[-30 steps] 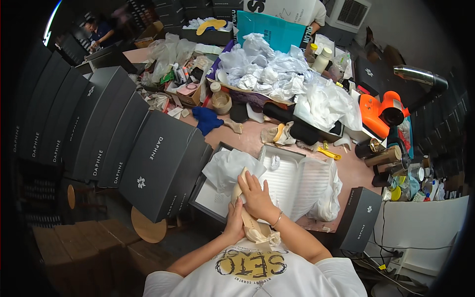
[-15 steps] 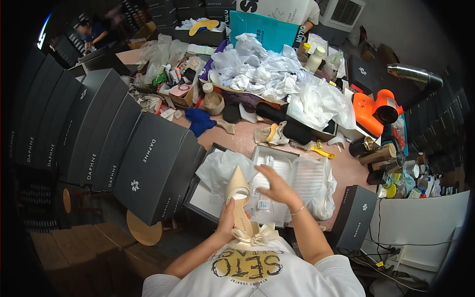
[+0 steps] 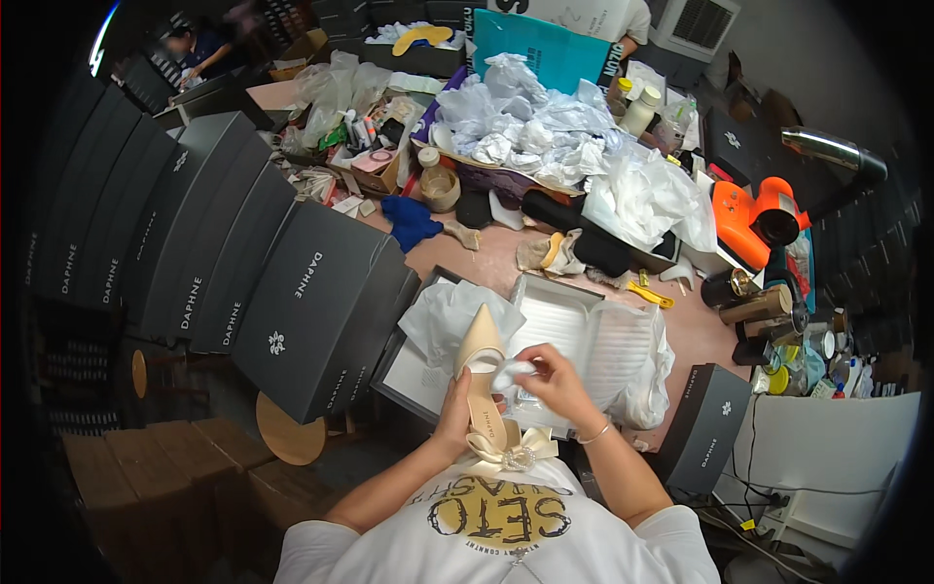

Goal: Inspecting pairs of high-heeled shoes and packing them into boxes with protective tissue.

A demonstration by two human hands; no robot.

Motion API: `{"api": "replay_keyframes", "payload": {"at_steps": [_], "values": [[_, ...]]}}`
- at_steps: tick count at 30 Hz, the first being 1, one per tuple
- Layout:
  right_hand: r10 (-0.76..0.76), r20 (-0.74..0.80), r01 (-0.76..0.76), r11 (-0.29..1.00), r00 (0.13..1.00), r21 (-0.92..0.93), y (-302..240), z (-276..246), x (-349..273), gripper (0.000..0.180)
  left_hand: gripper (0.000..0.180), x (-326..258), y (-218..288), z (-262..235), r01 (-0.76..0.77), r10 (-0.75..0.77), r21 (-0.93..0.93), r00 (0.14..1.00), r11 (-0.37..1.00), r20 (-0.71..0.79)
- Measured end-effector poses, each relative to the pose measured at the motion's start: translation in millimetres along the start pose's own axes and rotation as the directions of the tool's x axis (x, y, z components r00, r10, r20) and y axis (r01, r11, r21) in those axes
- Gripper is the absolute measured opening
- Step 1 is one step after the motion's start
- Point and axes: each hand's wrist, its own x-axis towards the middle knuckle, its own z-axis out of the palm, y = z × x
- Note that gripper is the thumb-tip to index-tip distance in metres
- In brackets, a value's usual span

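A cream pointed-toe shoe (image 3: 481, 343) with a bow and bead ornament at its back end rests in my left hand (image 3: 454, 414), toe pointing away from me. My left fingers are wrapped around its side. Pinched in my right hand (image 3: 559, 384) is a white wad of paper (image 3: 510, 373), right beside the shoe's opening. Some white also shows inside the opening. Behind the shoe, white tissue paper (image 3: 438, 316) spills over an open dark grey shoebox (image 3: 397, 384). Another box part with a white inside (image 3: 555, 302) lies partly under my right hand.
Large grey shoeboxes (image 3: 311, 302) stand stacked on the left. A heap of crumpled white paper (image 3: 525, 127) fills a bin at the back. An orange device (image 3: 739, 224) stands at the right, above several bottles and jars. A closed grey box (image 3: 708, 428) sits near right. Another person (image 3: 199, 54) is far left.
My right hand has come down and left to the shoe and now pinches a white paper wad; before, it was raised with fingers apart. The view has shifted slightly.
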Motion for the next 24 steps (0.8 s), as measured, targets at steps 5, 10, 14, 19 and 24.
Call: {"api": "replay_keyframes", "payload": {"at_steps": [5,10,14,19,24], "values": [[-0.437,0.005,0.273,0.553,0.899,-0.787,19.4,13.0,-6.0,0.02,0.041,1.5,-12.8,23.2,-0.058,0.05,0.147,0.997,0.987,0.061],[-0.365,-0.22,0.084,0.659,0.905,-0.747,-12.9,8.2,-21.8,0.053,0.04,12.7,-20.8,21.5,-0.021,-0.017,0.286,0.991,0.958,0.13],[-0.268,-0.267,0.109,0.866,0.926,-0.489,24.1,-0.2,-9.2,0.077,0.041,14.8,-24.7,30.4,0.034,-0.102,0.26,0.962,0.965,0.253],[-0.326,-0.301,0.071,0.776,0.896,-0.627,-32.5,-66.7,-49.5,0.077,0.039,42.0,35.1,4.0,-0.083,-0.01,0.297,0.955,0.951,0.298],[0.345,-0.471,-0.543,0.15,0.812,-0.826,44.4,-162.3,-115.1,0.092,0.04,70.1,82.6,-16.7,-0.448,0.789,0.818,0.32,-0.362,0.525]]}}
